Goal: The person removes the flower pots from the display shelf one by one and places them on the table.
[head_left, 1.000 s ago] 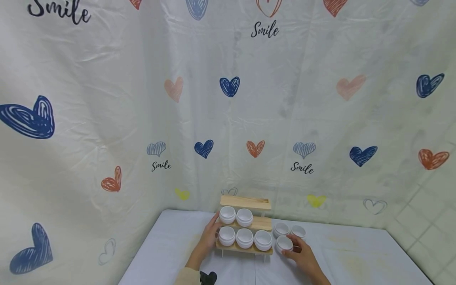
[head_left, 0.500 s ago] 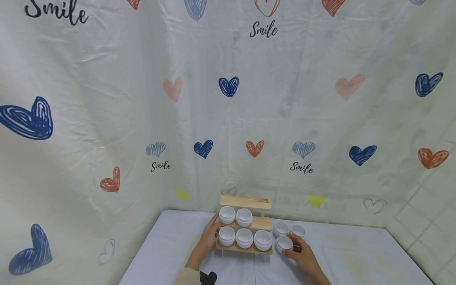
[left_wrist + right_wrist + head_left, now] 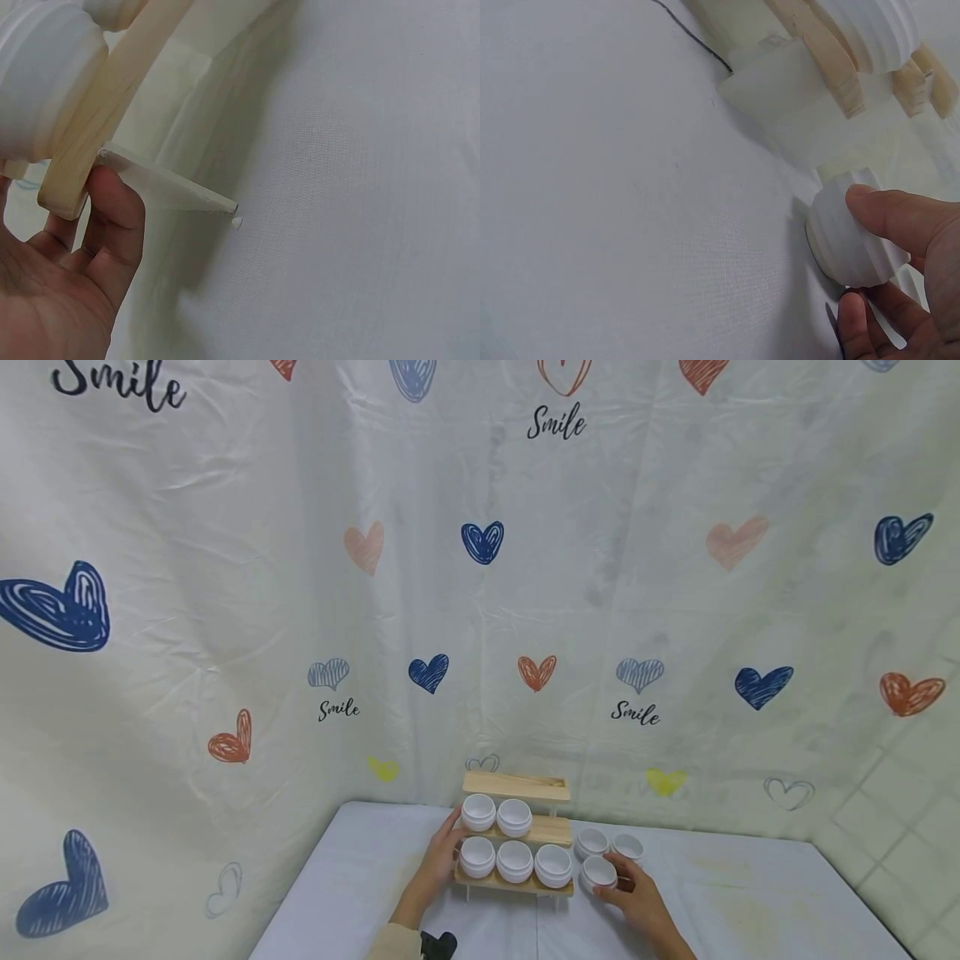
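A small three-tier wooden rack (image 3: 551, 831) with clear supports stands at the back of the table. Two white ribbed cups (image 3: 478, 812) sit on its middle tier and three white cups (image 3: 515, 860) on the lowest. My left hand (image 3: 441, 857) grips the rack's left side; in the left wrist view its fingers (image 3: 120, 202) curl at the end of a wooden board (image 3: 97, 112). To the right of the rack, my right hand (image 3: 637, 897) holds another white cup (image 3: 598, 874), thumb on one side and fingers on the other (image 3: 847, 232). This cup is at or close to the tablecloth.
Behind the held cup are two more white cups (image 3: 592, 842), side by side. The rack's top tier (image 3: 517, 786) bears no cup. A white cloth (image 3: 742, 893) covers the table, and a heart-printed curtain (image 3: 570, 610) hangs behind it. A dark strap (image 3: 438, 945) shows by the left sleeve.
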Demonstrator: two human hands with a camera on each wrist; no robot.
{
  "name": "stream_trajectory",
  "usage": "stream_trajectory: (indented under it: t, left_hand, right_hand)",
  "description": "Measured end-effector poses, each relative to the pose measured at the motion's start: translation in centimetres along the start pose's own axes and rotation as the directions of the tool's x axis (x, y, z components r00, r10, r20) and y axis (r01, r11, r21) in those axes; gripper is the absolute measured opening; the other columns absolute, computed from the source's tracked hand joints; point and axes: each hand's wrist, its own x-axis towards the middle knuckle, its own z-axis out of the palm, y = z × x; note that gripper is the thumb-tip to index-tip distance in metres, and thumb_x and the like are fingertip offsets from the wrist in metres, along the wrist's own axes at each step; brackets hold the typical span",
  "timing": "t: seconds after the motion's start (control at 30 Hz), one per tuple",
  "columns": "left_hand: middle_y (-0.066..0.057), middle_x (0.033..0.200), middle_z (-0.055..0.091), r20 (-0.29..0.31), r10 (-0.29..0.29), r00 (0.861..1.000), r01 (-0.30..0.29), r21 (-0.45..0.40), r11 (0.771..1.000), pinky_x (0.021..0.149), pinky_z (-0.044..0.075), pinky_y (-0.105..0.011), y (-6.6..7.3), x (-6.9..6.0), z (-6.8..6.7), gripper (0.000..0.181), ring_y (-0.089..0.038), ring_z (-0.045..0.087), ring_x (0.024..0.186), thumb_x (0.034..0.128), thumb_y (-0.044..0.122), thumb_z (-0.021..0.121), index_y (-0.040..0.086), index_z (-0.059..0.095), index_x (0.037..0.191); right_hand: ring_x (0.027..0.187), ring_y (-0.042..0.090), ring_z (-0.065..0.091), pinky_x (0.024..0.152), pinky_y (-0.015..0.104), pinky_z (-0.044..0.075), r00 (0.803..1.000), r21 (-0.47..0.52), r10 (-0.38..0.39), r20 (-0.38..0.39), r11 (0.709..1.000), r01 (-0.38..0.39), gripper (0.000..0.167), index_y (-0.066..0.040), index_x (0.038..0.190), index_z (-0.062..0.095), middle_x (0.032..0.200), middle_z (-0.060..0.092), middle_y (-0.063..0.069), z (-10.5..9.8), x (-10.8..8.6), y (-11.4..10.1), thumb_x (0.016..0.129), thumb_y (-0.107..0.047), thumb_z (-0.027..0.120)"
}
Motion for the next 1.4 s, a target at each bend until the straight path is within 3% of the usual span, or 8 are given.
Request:
stream_trajectory:
  t: [0.37,0.57,0.83,1.13,1.4]
  left_hand:
    - [-0.010,0.126,0.059,0.000,0.007,1.000,-0.007,0.008,1.000,0.084,0.041,-0.036,0.1,-0.2,0.0,0.064,-0.021,0.051,0.101,0.1031,0.038,0.048,0.021,0.031,0.162]
    - [-0.011,0.118,0.059,0.001,0.000,1.000,0.000,0.000,1.000,0.081,0.041,-0.035,0.1,-0.1,0.0,0.064,-0.021,0.050,0.097,0.1027,0.038,0.049,0.021,0.031,0.162]
    - [-0.011,0.124,0.059,0.003,0.009,1.000,-0.009,0.007,1.000,0.082,0.041,-0.035,0.1,0.0,0.0,0.064,-0.021,0.050,0.098,0.1031,0.037,0.048,0.019,0.032,0.162]
    - [-0.008,0.115,0.058,0.000,0.003,1.000,-0.003,-0.018,1.000,0.079,0.040,-0.035,0.5,-0.4,0.0,0.062,-0.020,0.048,0.097,0.1042,0.038,0.047,0.022,0.031,0.162]
    - [-0.009,0.116,0.058,0.001,0.004,1.000,-0.004,-0.014,1.000,0.080,0.041,-0.034,0.2,-0.2,0.0,0.062,-0.020,0.049,0.096,0.1034,0.037,0.048,0.021,0.032,0.162]
  right_hand:
    - [0.109,0.032,0.063,0.082,0.037,0.057,1.000,-0.002,0.011,-0.007,1.000,-0.011,0.076,-0.001,0.142,0.053,0.131,0.060,0.028,0.2,-0.2,-0.6,0.078,-0.020,0.089]
    - [0.109,0.032,0.063,0.082,0.037,0.057,1.000,-0.011,0.012,-0.011,1.000,-0.012,0.077,-0.001,0.143,0.052,0.131,0.060,0.028,0.2,-0.3,-0.7,0.078,-0.020,0.089]
    - [0.115,0.039,0.061,0.088,0.041,0.056,1.000,-0.002,-0.002,-0.012,1.000,0.002,0.077,0.000,0.144,0.050,0.135,0.058,0.031,0.1,-0.7,-0.7,0.079,-0.018,0.087]
    - [0.119,0.042,0.061,0.092,0.043,0.056,0.999,0.023,-0.024,-0.033,0.999,0.025,0.074,0.003,0.143,0.047,0.135,0.057,0.033,-0.4,-1.8,-0.5,0.082,-0.015,0.085]
    - [0.104,0.030,0.065,0.074,0.028,0.055,0.994,0.050,-0.001,-0.112,0.999,0.007,0.062,0.005,0.137,0.049,0.126,0.060,0.030,-0.7,-2.4,-1.0,0.085,-0.013,0.079]
